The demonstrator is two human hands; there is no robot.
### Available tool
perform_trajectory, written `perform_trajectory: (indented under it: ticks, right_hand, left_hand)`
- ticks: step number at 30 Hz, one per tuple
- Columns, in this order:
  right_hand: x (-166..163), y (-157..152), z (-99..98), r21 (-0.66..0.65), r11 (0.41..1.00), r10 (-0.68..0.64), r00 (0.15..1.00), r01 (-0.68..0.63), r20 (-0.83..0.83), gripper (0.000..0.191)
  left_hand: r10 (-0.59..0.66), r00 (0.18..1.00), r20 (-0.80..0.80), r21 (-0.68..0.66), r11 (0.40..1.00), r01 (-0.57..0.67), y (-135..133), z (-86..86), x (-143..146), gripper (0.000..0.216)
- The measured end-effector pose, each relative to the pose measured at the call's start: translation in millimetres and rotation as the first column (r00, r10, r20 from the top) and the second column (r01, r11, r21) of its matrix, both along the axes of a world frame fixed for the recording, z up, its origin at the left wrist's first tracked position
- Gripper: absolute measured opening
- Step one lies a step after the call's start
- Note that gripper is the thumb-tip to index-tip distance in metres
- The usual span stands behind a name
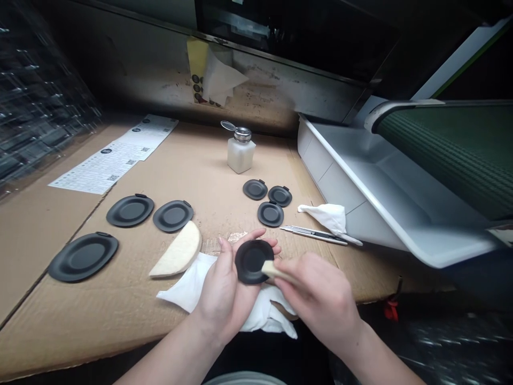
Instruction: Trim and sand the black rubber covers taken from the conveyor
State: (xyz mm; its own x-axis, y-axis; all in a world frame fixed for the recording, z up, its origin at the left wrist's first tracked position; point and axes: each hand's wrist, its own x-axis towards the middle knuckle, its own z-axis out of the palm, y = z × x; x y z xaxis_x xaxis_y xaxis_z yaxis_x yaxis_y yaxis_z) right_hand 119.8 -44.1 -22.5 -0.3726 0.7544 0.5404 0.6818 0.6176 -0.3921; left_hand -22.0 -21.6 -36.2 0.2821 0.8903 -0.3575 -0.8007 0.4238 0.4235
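My left hand [224, 289] cradles a small black rounded plate-like part [252, 261], its fingers curled up behind the far edge. In my right hand [316, 289] is a pale cream sponge piece [274, 270], pinched so that its tip touches the right side of the black part. Under both hands lies a crumpled white cloth [264, 315]. A larger half-round cream sponge [180, 251] rests just left of the cloth. Several similar black parts lie on the cardboard, larger ones [84, 256] to the left and smaller ones [270, 214] beyond my hands.
A pump-top bottle [240, 152] with its lid flipped up stands at the back. Right of the small parts are a utility knife [315, 234] and a folded white cloth [326, 216]. A grey-white bin [356, 187] borders the cardboard [120, 315]; printed label sheets [116, 155] lie back left.
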Motion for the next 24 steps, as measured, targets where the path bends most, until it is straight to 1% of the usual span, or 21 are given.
perform_trajectory:
  ticks: [2,5,8,11,15,18,20,22,24]
  right_hand:
    - [-5.0,5.7,1.2,-0.027,0.996,-0.084,0.993,0.082,-0.087,0.017]
    - [-23.9,9.0,-3.2,-0.043,0.987,-0.159,0.977,0.154,-0.14,0.015]
    - [-39.8,5.3,-9.7,-0.042,0.989,-0.145,0.978,0.14,-0.151,0.015]
    - [-42.7,4.5,-11.8,-0.04,0.995,-0.099,0.984,0.095,-0.147,0.016]
    - [-39.1,7.8,-10.4,-0.008,0.99,-0.143,0.978,0.143,-0.151,0.015]
    - [-39.6,2.0,-10.5,0.002,0.994,-0.105,0.987,0.106,-0.117,0.018]
    - [-40.5,-1.7,-10.3,0.017,0.997,-0.078,0.995,0.079,-0.059,0.019]
    - [-40.5,0.7,-9.0,0.089,0.993,-0.076,0.997,0.074,0.012,0.02]
    - [-39.4,9.7,-6.8,0.178,0.981,-0.088,0.993,0.073,0.079,0.022]
  left_hand:
    - [-0.008,1.0,0.02,0.021,1.0,0.007,-0.4,-1.4,-0.1,0.05]
    - [0.001,0.999,0.033,0.046,0.999,-0.003,-1.5,-1.8,-0.7,0.05]
    - [0.014,1.0,0.007,0.041,0.999,-0.014,-2.3,-1.0,-0.8,0.049]
    - [0.004,1.0,-0.013,0.025,1.0,-0.004,-2.0,-0.6,0.0,0.048]
    - [0.015,1.0,0.007,0.039,0.999,-0.015,-1.3,-0.7,0.8,0.048]
    - [0.01,1.0,-0.012,0.029,1.0,-0.009,-1.8,-0.1,0.0,0.048]
    - [0.003,1.0,-0.03,0.017,1.0,-0.002,-2.3,0.0,-0.5,0.049]
    - [0.002,0.999,-0.032,0.017,1.0,-0.002,-2.5,-0.6,-0.5,0.051]
    - [-0.002,1.0,-0.012,0.023,1.0,0.003,-2.1,-1.9,-0.2,0.051]
